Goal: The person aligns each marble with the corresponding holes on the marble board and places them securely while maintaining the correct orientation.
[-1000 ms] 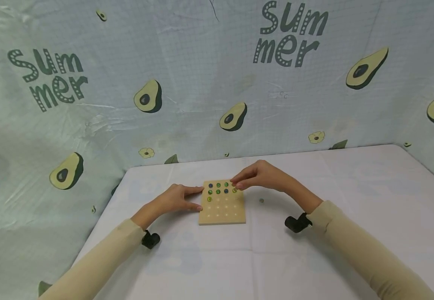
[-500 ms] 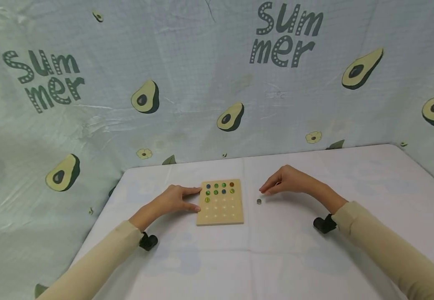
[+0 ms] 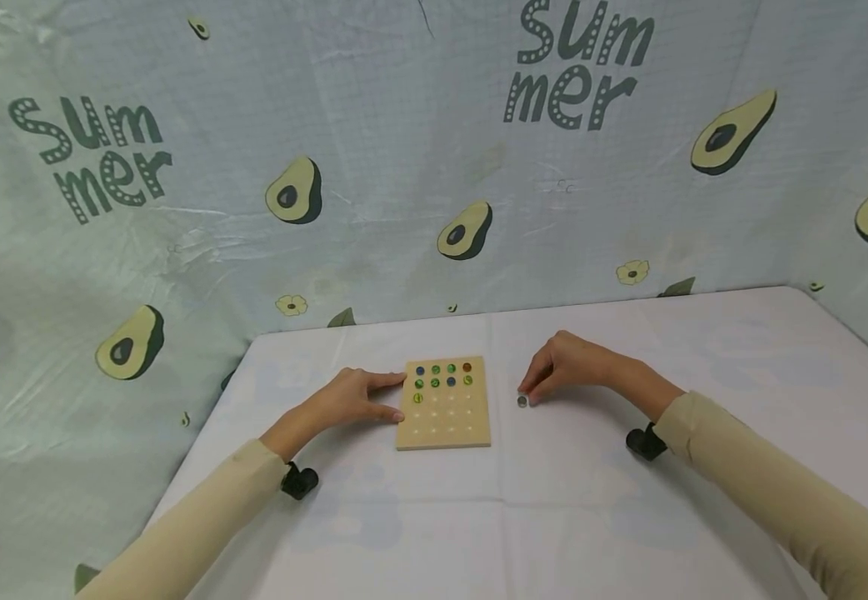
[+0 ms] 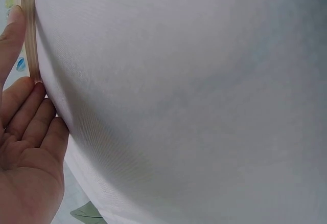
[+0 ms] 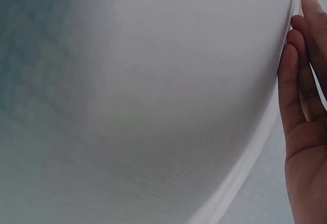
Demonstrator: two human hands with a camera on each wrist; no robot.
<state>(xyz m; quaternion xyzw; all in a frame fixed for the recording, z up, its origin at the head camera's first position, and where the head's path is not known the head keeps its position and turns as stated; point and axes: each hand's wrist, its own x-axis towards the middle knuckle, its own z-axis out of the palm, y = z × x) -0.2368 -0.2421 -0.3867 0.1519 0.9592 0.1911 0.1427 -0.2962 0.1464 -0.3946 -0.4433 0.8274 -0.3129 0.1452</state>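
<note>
A square wooden board [image 3: 445, 425] with rows of shallow hollows lies on the table. Coloured glass marbles fill its two far rows, and one yellow-green marble [image 3: 417, 398] sits at the left of the third row. My left hand [image 3: 347, 397] rests against the board's left edge, thumb and forefinger spread along it; its other fingers lie straight against the edge in the left wrist view. To the right of the board, my right hand [image 3: 565, 362] has thumb and forefinger at a clear greyish glass marble [image 3: 521, 402] on the cloth, pinching it.
A white cloth covers the table [image 3: 434, 533]. Behind it hangs a pale curtain [image 3: 374, 125] printed with avocados and lettering. A black wrist camera [image 3: 299, 481] sits on the left forearm, another camera [image 3: 646, 443] on the right.
My right hand has moved from the board's far right corner to the loose marble and closed its fingertips on it. A brown marble shows uncovered in that corner. My left hand stays put.
</note>
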